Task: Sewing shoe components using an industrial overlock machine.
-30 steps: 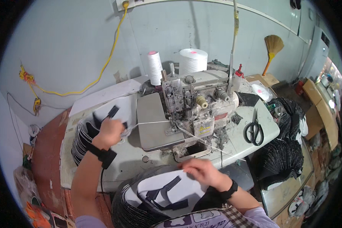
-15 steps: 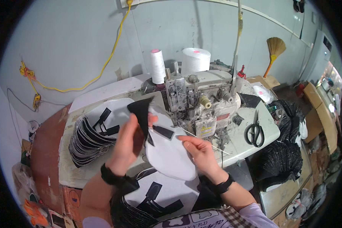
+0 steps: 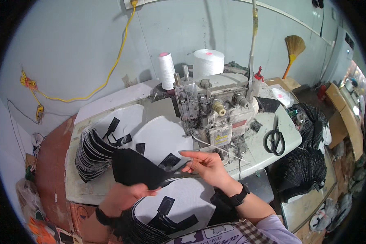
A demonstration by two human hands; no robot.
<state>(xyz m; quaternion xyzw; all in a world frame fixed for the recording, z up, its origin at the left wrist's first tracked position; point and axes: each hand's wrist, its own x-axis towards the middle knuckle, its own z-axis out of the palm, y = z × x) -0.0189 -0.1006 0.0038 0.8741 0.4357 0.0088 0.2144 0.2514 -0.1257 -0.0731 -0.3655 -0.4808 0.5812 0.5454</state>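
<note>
My left hand (image 3: 128,195), low in front of the table, is closed on the near edge of a black fabric piece (image 3: 136,166). To its right, my right hand (image 3: 209,168) pinches the narrow end of this black piece between thumb and fingers, with the index finger stretched out. Just beyond lies a white fabric panel (image 3: 162,132) with black tabs; whether it is joined to the black piece I cannot tell. An overlock sewing machine (image 3: 219,105) stands beyond my right hand. On my lap rests a stack of white panels (image 3: 187,195) with black edges and tabs.
Another fanned stack of panels (image 3: 91,156) sits at the table's left. Black-handled scissors (image 3: 274,142) lie right of the machine. Two white thread cones (image 3: 166,71) (image 3: 208,63) stand behind it. Bundles of black pieces (image 3: 301,171) lie on a lower surface at right.
My left hand has moved down toward me, swinging the black fabric from upright to spread out low. The white panel now lies farther back on the table. My right hand has shifted slightly down.
</note>
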